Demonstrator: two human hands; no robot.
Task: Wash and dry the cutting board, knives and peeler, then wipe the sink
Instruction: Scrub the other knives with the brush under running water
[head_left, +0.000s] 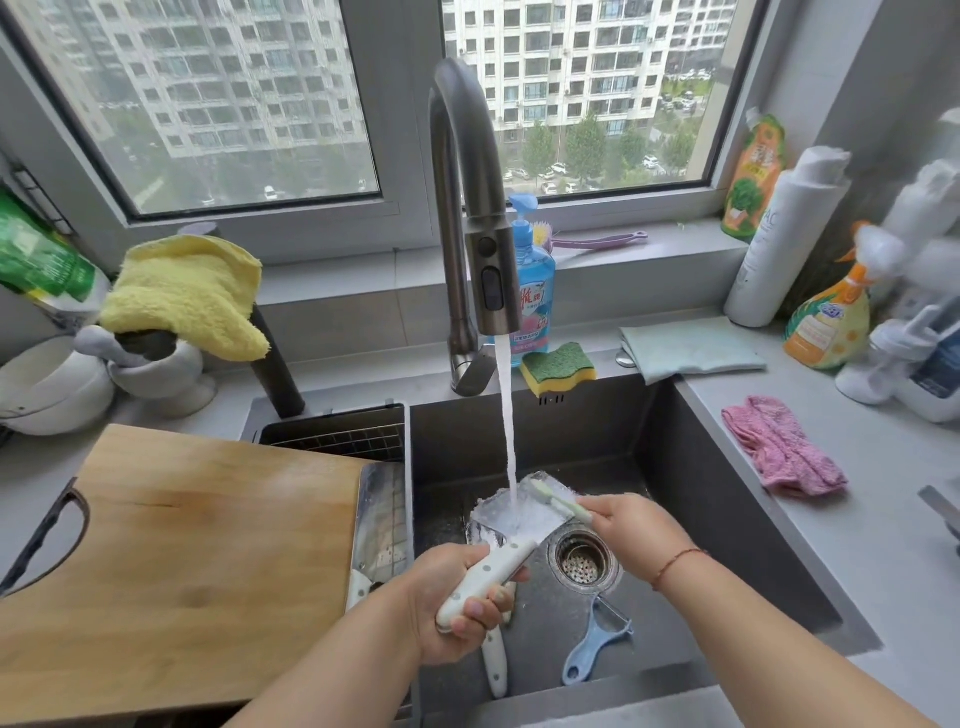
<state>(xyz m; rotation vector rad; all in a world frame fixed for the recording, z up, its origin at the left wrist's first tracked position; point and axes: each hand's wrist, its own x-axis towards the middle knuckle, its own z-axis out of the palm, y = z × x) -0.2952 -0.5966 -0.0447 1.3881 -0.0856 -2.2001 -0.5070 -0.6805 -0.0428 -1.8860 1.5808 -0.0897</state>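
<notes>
Left hand (457, 603) fingers curl round the white cleaver (511, 525) handle, blade under the tap stream; right hand (631, 535) pinches a brush (558, 501) on the blade. Peeler (597, 642) lies on the sink (727, 493) floor near the drain; cutting board (182, 561) overhangs the left rim

We see two bare arms with no sleeves. The right wrist, at the lower right of the frame, wears a thin red string bracelet (675, 564).
</notes>
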